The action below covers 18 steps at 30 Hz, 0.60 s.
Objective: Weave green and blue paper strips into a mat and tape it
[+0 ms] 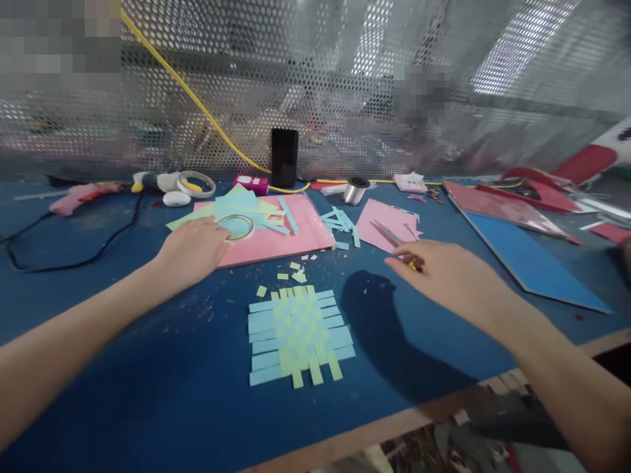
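My left hand (pixel 194 251) is closed at the near edge of a roll of clear tape (pixel 252 230), tilted over blue and green paper sheets (pixel 236 200). Those sheets lie on a pink pack of paper (pixel 308 233). In my right hand (pixel 436 266) are scissors (pixel 387 231), blades pointing away to the left, above a pink sheet (pixel 369 220). Between my hands, nearer to me, a woven mat of blue and green paper strips (pixel 298 332) lies flat on the blue table, its strip ends sticking out unevenly.
Blue paper strips (pixel 340 220) and small green scraps (pixel 282 276) lie mid-table. Along the back stand a phone (pixel 284 157), a wire spool (pixel 355 190) and a magenta can (pixel 251 184). A blue board (pixel 532 259) rests at right. Perforated metal (pixel 325 85) rises behind.
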Available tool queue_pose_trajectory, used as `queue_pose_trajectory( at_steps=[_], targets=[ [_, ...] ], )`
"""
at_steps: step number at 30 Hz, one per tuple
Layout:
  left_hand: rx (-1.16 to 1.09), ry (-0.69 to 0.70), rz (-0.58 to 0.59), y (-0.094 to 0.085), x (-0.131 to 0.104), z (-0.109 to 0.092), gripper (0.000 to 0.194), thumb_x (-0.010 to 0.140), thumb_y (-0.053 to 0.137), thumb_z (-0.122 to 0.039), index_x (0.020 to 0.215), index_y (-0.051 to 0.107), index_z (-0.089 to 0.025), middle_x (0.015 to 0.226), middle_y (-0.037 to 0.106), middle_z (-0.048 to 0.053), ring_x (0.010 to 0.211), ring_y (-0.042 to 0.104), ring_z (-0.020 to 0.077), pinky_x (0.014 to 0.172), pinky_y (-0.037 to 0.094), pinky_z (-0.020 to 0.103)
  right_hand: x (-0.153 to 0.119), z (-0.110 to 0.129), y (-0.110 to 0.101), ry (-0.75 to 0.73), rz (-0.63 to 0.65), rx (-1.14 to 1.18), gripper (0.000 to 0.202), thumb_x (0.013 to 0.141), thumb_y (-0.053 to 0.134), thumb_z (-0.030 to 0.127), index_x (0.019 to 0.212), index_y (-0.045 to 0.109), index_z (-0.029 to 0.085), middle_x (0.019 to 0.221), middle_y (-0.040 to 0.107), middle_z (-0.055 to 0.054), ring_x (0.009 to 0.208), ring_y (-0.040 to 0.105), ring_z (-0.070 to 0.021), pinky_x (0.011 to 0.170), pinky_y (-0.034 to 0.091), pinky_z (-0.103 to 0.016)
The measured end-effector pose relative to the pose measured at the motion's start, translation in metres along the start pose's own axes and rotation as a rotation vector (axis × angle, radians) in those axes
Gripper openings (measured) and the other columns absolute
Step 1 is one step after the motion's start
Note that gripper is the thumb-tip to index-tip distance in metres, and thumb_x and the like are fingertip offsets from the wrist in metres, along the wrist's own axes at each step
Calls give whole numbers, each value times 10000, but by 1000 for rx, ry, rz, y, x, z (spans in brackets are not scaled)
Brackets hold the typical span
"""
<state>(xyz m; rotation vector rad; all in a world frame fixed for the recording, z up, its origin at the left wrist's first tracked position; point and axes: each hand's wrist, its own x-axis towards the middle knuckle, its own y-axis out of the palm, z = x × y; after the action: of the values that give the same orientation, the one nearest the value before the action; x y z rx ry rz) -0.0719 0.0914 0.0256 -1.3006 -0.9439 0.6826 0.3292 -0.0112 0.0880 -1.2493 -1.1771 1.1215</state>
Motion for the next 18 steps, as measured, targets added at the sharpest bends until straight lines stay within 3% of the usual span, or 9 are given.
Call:
queue_pose_trajectory(
  at_steps=[4,7,10,14,18],
  targets=[
    [-44,-4,-21,-1,7,3,309,929,451,-305,881,719,-159,979,751,175,1088,667,380,990,469,510,-5,44,-16,-108,-1,107,354,983,531,537,952,768,276,913,803,-22,852,735,-232,705,502,-341],
    [-148,-26,-88,-8,9,-4,293,950,444,-321,906,682,-157,945,741,168,985,686,349,903,507,477,-2,70,-19,-221,-76,260,290,968,586,455,912,788,254,844,803,-32,798,743,-231,665,512,-336],
    [-315,-22,-185,-21,5,-27,270,997,436,-348,1018,634,-166,960,742,110,884,693,250,788,539,358,2,92,-3,-388,-227,468,206,954,635,328,1034,789,217,895,814,-45,794,751,-209,727,571,-339],
    [-532,90,-235,-30,-12,-69,252,1048,451,-366,1054,625,-183,901,742,30,789,691,158,706,546,253,3,113,29,-677,-582,815,325,1013,569,199,1311,695,211,1154,788,-79,939,754,-185,883,617,-372],
    [-646,187,-257,-26,-26,-92,202,1054,496,-329,1045,639,-186,934,745,26,805,703,144,739,563,245,2,119,47,-737,-638,821,368,1006,625,181,1361,678,265,1242,755,-88,1116,728,-211,965,615,-404]
  ],
)
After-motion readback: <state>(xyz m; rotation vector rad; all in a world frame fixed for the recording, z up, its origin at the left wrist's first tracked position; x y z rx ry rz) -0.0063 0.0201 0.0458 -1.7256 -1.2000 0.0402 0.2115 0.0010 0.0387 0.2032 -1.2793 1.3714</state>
